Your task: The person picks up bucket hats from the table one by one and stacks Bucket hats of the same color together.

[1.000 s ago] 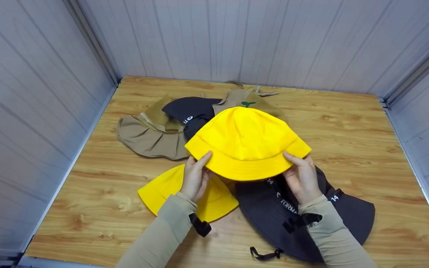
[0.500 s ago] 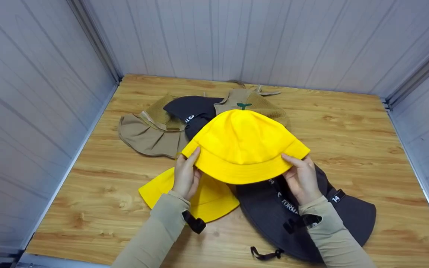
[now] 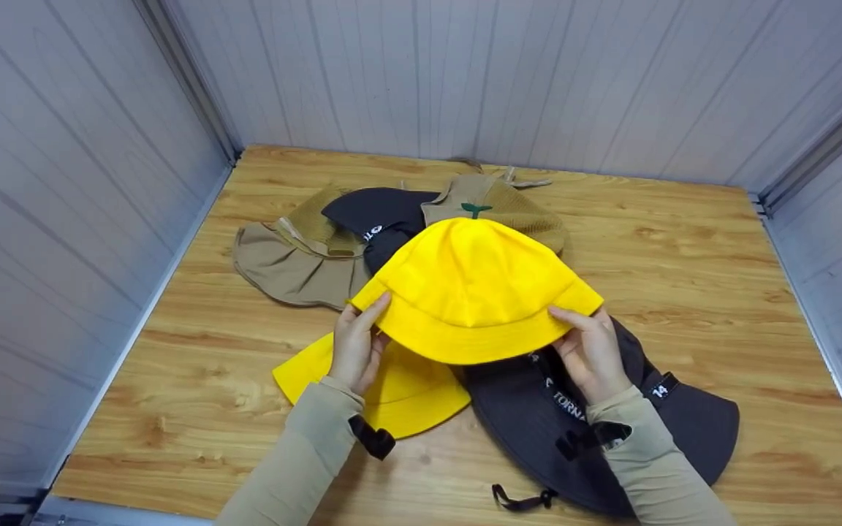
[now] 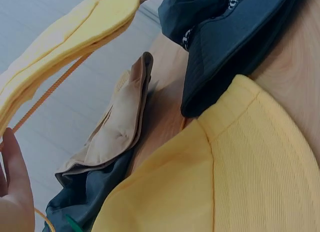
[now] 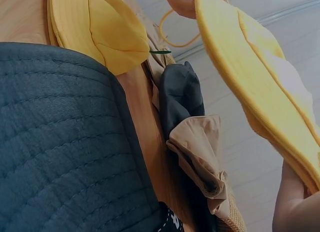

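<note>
A yellow bucket hat with a small green sprout on its crown is held up above the table by both hands. My left hand pinches its brim at the left, thumb on top. At the right side of the brim, my right hand grips it the same way. Both wrist views show this raised hat from below its brim, with an orange cord hanging under it. Beneath the left hand lies a second yellow bucket hat. Under the right forearm is a dark wide-brimmed hat with white lettering.
Behind the raised hat lie a beige ruffled hat, another dark hat and a beige mesh hat, overlapping one another. A black chin strap trails near the front. Pale panel walls enclose the wooden table.
The raised yellow hat has shifted slightly left and down toward me. My left hand has slid left along with its side of the brim; the right hand has barely moved.
</note>
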Available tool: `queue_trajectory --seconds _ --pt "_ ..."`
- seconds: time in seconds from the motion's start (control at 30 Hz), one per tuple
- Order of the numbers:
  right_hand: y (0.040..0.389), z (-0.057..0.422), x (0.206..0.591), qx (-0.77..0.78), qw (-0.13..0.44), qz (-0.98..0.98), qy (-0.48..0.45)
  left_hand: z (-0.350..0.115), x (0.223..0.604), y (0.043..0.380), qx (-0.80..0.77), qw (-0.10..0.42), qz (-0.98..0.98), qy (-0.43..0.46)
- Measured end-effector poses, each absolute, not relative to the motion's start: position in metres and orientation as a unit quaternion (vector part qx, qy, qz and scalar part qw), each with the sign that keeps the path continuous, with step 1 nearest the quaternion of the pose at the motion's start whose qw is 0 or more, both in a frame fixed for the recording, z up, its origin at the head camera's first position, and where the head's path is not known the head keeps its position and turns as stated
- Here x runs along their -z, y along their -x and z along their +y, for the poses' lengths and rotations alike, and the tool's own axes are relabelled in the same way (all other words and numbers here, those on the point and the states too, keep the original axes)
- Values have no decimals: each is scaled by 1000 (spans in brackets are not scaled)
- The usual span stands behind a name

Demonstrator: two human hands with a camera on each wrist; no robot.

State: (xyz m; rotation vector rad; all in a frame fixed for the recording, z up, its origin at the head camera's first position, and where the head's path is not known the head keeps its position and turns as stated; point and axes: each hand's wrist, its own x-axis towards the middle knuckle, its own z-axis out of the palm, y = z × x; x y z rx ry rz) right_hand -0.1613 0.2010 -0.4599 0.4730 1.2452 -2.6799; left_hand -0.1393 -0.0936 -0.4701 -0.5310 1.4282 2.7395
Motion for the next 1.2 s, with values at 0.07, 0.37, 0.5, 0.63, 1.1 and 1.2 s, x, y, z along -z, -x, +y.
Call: queue_trajectory --seconds 0.07,0.37,0.5,0.63,1.1,1.2 --pt "162 201 461 896 77 408 -158 -96 470 139 -872 5 458 171" --pt "164 201 463 885 87 427 -163 -109 467 139 -873 25 456 171" --pt "164 200 465 860 90 476 -161 -117 465 138 -873 34 459 165" --pt "164 200 468 837 104 515 -153 -125 463 137 -860 42 480 171" --pt "164 196 475 784 162 588 -115 -147 462 135 -820 65 537 186" --pt "163 195 475 771 171 604 -105 -153 460 136 -816 69 545 181"
